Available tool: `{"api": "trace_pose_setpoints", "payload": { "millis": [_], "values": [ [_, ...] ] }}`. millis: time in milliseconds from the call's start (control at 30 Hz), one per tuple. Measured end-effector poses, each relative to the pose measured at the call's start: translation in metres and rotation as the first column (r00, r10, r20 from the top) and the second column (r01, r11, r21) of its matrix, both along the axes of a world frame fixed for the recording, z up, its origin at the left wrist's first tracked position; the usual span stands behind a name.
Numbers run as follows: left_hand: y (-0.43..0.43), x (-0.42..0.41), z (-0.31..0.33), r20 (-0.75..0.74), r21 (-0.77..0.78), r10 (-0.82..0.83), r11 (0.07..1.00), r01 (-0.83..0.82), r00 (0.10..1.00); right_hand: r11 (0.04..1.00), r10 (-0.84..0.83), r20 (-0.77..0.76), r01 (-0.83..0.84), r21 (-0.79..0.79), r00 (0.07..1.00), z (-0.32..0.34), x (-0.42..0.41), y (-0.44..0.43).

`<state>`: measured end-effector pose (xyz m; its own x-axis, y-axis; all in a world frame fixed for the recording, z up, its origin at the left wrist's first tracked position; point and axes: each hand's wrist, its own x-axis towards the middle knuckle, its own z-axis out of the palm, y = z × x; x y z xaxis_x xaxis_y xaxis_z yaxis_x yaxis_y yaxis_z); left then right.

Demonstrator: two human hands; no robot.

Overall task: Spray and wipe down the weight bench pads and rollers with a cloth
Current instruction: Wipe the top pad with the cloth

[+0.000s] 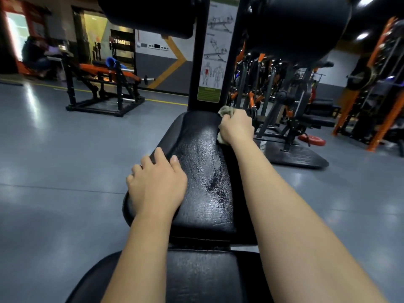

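The bench pad point(205, 171) is showing black, a wet speckled sheen glinting down its middle; the cloth point(225, 111) is looking pale beige; the rollers point(295, 29) are gleaming glossy black; the floor point(54, 160) is lying blue-grey, crossed by a yellow line point(166, 102); the placard point(215, 51) is showing white with grey line figures and a green base; the racks point(384, 119) are standing orange and black; the weight plate point(312, 139) is showing red.

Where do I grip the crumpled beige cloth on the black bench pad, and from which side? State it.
Its bunched middle, from above, like the right hand: the crumpled beige cloth lies at the right edge of the black bench pad, loose ends poking out.
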<state>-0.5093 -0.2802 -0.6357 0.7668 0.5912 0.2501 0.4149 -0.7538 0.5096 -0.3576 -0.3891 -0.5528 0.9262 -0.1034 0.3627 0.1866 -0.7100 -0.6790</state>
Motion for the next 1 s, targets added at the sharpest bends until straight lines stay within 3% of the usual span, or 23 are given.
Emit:
{"api": "trace_pose_setpoints", "payload": {
  "millis": [167,500,733,900,1000],
  "values": [
    [-0.004,0.000,0.001,-0.025,0.010,0.006,1.000,-0.006,1.000,0.999,0.015,0.020,-0.016,0.048,1.000,-0.017,-0.012,-0.012],
    [0.000,-0.002,0.004,-0.022,-0.029,0.003,1.000,-0.004,1.000,0.984,0.082,0.012,-0.079,-0.161,0.997,-0.053,-0.091,-0.061],
    [-0.001,-0.004,0.002,-0.009,-0.028,-0.001,1.000,0.001,1.000,0.957,0.261,-0.132,-0.274,-0.091,0.956,-0.044,-0.111,-0.104],
    [-0.003,-0.003,0.002,-0.009,-0.009,0.008,1.000,-0.008,1.000,0.868,0.427,-0.336,-0.485,-0.106,0.839,-0.025,-0.133,-0.144],
    [-0.003,-0.003,0.002,-0.005,-0.003,0.008,1.000,-0.008,1.000,0.885,0.409,-0.293,-0.454,-0.102,0.864,-0.032,-0.130,-0.139]
  ]
}}
